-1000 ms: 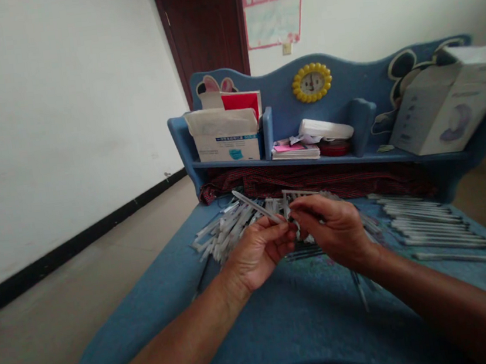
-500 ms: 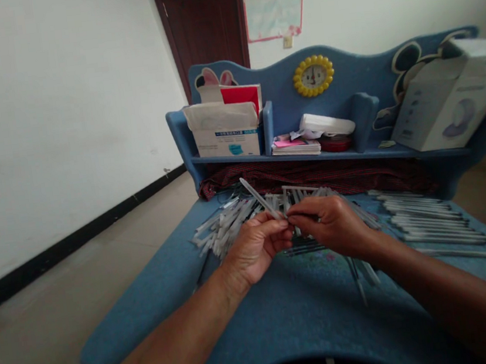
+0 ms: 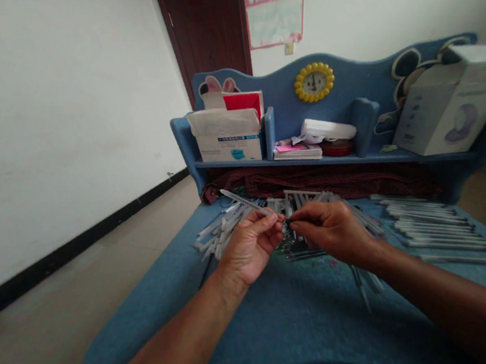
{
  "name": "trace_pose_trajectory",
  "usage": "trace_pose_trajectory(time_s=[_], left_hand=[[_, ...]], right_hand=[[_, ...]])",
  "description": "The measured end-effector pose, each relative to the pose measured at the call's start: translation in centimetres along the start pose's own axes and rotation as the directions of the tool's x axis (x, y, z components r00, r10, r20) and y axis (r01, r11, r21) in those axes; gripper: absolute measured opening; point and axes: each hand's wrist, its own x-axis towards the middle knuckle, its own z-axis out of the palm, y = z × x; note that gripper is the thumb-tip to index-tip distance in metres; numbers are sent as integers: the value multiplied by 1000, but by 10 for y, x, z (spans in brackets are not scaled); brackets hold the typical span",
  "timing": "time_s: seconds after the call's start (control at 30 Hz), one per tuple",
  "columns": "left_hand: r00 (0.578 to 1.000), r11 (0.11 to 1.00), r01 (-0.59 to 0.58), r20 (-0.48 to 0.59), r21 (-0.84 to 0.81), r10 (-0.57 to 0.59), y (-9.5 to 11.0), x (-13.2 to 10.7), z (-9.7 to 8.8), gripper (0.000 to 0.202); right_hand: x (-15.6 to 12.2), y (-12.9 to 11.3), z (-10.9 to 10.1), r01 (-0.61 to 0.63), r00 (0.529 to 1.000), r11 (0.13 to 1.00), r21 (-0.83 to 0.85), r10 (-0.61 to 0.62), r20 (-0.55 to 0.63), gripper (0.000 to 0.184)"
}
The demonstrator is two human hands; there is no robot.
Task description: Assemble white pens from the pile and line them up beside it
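My left hand (image 3: 250, 243) is closed around the lower end of a translucent pen barrel (image 3: 240, 199), which slants up to the left. Just right of it, my right hand (image 3: 335, 227) pinches a small dark piece (image 3: 287, 223), too small to name, close to the barrel's lower end. Loose whitish pen barrels (image 3: 218, 232) lie heaped behind and left of my left hand. More barrels and thin dark sticks (image 3: 303, 254) lie behind and beneath both hands, partly hidden. To the right, a row of pens (image 3: 438, 222) lies side by side.
The blue desk (image 3: 286, 318) has a raised shelf at its back. On it stand a mask box (image 3: 229, 142), papers (image 3: 296, 152), a white case (image 3: 328, 129) and a white carton (image 3: 446, 104). A yellow clock (image 3: 314, 82) hangs above; dark red checked cloth (image 3: 335, 179) lies below.
The pen barrel has tipped lower toward the left. My left hand has moved slightly left, opening a small gap between my fingertips. The whole view has shifted a little.
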Motion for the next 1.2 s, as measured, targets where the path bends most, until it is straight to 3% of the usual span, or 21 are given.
trace_pose_trajectory(time_s=[0.33, 1.2], left_hand=[[999, 1000, -21, 26, -23, 22, -2, -1, 0, 10], [996, 995, 85, 44, -44, -83, -10, 0, 0, 18]], right_hand=[[-6, 3, 10, 165, 977, 969, -185, -187, -107, 11], [-9, 7, 10, 296, 942, 873, -388, -334, -33, 18]])
